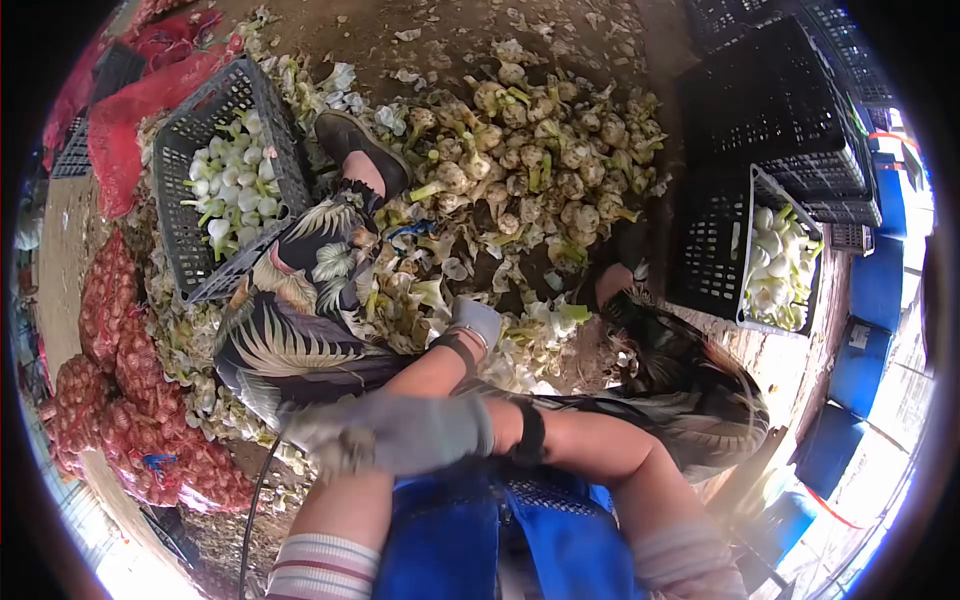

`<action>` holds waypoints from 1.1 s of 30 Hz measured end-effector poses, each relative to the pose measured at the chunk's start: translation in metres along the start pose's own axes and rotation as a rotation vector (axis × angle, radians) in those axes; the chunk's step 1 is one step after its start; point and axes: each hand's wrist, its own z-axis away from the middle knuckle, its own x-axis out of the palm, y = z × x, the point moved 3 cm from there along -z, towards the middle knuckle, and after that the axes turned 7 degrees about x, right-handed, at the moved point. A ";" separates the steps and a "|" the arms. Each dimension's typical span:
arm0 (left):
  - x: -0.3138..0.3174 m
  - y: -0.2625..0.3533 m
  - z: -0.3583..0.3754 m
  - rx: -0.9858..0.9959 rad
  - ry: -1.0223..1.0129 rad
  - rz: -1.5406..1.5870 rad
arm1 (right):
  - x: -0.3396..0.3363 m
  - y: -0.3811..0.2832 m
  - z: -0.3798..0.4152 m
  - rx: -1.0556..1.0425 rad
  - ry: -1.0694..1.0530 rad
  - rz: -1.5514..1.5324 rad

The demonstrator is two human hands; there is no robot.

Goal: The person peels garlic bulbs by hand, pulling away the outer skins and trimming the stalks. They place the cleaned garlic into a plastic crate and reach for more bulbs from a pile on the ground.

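Note:
My left hand (480, 322), in a grey glove, is low over the garlic skins between the knees. Its fingers do not show clearly. My right hand (395, 435), also gloved in grey, crosses over my left forearm and points to the left. Its soiled fingers are smeared by motion, so what they hold, if anything, is unclear. Beyond my hands lies a heap of untrimmed garlic bulbs (545, 150) with soil and short stems. A black crate (285, 150) at the left holds clean white garlic (235, 180).
Red net sacks (125, 370) of bulbs lie at the left. Another black crate (705, 245) with white garlic (775, 265) stands at the right, near stacked black crates (760, 100) and blue containers (860, 365). A dark cable (252, 510) hangs at the lower left.

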 end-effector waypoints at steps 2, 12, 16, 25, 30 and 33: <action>0.002 -0.002 -0.003 0.000 0.021 -0.015 | -0.030 0.012 0.006 -0.069 0.092 0.274; 0.014 -0.075 0.013 -0.289 0.341 0.992 | -0.240 0.049 -0.012 0.808 0.708 1.569; -0.015 -0.099 0.029 -0.398 0.613 1.309 | -0.288 0.093 -0.020 0.627 0.651 1.850; -0.068 -0.099 0.075 -0.315 1.167 1.259 | -0.270 0.079 0.059 0.287 1.239 0.089; -0.089 -0.068 0.108 -0.085 1.281 0.994 | -0.195 0.043 0.099 0.252 1.448 -0.018; -0.084 -0.051 0.117 -0.106 1.319 0.852 | -0.167 0.027 0.100 0.279 1.354 0.573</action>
